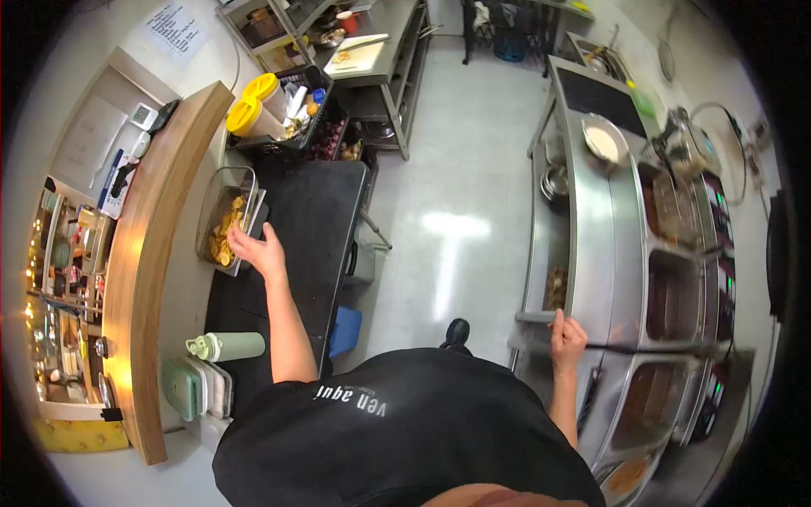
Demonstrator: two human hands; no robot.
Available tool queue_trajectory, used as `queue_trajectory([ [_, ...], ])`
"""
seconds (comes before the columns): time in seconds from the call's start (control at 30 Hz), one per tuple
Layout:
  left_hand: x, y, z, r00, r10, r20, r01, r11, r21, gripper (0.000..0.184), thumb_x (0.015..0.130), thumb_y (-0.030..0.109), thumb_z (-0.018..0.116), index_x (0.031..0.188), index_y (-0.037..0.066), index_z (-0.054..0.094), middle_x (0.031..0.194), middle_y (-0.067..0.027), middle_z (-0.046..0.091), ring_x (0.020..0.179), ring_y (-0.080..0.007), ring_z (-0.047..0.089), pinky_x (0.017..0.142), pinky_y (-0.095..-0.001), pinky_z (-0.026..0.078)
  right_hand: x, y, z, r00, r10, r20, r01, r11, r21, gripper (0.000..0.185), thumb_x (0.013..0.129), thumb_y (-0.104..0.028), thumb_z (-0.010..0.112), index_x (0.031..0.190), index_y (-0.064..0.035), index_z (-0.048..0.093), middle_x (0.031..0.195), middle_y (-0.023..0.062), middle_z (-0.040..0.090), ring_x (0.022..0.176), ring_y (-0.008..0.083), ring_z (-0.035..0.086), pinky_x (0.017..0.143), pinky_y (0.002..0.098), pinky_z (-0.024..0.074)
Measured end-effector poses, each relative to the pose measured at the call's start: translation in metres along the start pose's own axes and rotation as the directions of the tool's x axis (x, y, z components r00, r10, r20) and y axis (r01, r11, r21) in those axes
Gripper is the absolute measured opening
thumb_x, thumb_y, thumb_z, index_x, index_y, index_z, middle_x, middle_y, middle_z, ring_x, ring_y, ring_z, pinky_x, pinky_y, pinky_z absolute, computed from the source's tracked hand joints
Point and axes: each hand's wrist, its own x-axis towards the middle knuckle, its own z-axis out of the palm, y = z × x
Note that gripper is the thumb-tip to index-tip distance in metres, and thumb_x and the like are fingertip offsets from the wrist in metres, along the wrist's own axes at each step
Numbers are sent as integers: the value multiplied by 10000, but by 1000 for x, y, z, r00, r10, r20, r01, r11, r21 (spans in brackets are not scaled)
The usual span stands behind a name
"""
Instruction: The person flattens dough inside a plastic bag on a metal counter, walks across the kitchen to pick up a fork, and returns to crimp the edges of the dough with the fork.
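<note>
My left hand (pixel 260 252) reaches over the near side of a clear glass dish (pixel 205 221) on the black table at left. Its thumb stands apart from the fingers, and the fingertips are at the yellow-brown food pieces (pixel 226 230); whether they touch a piece I cannot tell. A pale board-like edge shows under the dish. At right, beside the edge of the steel counter (pixel 591 279), my right hand (pixel 568 340) is curled into a loose fist with nothing visible in it.
A green bottle (pixel 226 346) and upright lidded containers (pixel 196 387) stand on the left. Behind the dish, a black crate (pixel 317 83) holds yellow-lidded tubs (pixel 253 110). A white bowl (pixel 604 139) and steel wells (pixel 673 287) line the right counter. Tiled floor (pixel 456 186) runs between.
</note>
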Motion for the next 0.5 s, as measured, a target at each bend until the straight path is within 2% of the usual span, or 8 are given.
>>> queue_trajectory([
  [0.07,11,7,7,1000,-15,-3,15,999,50,680,762,187,708,1324,-16,384,1335,-257,354,1253,-404,338,1052,-505,257,46,18,29,981,-170,99,176,982,-61,332,879,-82,620,564,7,563,522,115,474,429,241,464,437,352,347],
  [0.17,14,8,25,998,-43,-48,48,993,111,671,774,205,704,1326,-5,386,1326,-255,353,1249,-411,332,1044,-509,266,128,35,80,864,-443,240,478,871,-111,413,818,-70,682,497,-51,424,504,107,389,402,258,391,404,376,304],
  [0.27,18,-9,45,990,-140,-9,139,975,174,666,778,226,713,1319,-4,400,1331,-257,338,1253,-406,327,1049,-505,266,215,13,129,834,-473,285,475,877,65,397,812,-77,696,503,-60,447,515,93,418,404,248,408,402,362,310],
  [0.33,24,-14,66,976,-219,16,213,960,181,670,780,229,713,1321,-13,399,1339,-258,334,1259,-402,323,1058,-492,261,263,7,163,826,-463,322,445,886,132,263,850,-65,649,603,-4,583,565,99,519,446,221,499,430,338,374],
  [0.4,31,-4,104,890,-453,54,449,891,75,666,784,217,708,1319,-29,396,1351,-258,328,1267,-395,319,1064,-470,262,294,10,195,814,-487,316,466,873,144,321,850,-70,652,556,-18,533,554,107,500,427,237,484,418,344,359],
  [0.43,33,4,129,879,-470,75,466,882,66,658,782,201,709,1310,-41,400,1338,-259,359,1268,-394,322,1068,-458,263,303,18,208,781,-516,352,535,844,50,369,832,-85,675,523,-45,478,536,100,474,408,242,451,405,351,339],
  [0.47,32,2,161,928,-366,62,360,928,94,631,781,183,704,1294,-43,415,1299,-251,413,1252,-392,345,1064,-463,268,313,25,221,749,-544,378,603,796,-48,426,815,-100,697,490,-73,422,518,93,448,388,246,419,392,357,320],
  [0.5,32,3,197,937,-339,83,334,940,68,620,777,179,704,1283,-42,422,1285,-247,430,1241,-391,357,1062,-462,272,320,32,231,765,-503,401,563,825,-39,426,811,-114,702,491,-78,422,515,93,447,385,248,418,390,361,323],
])
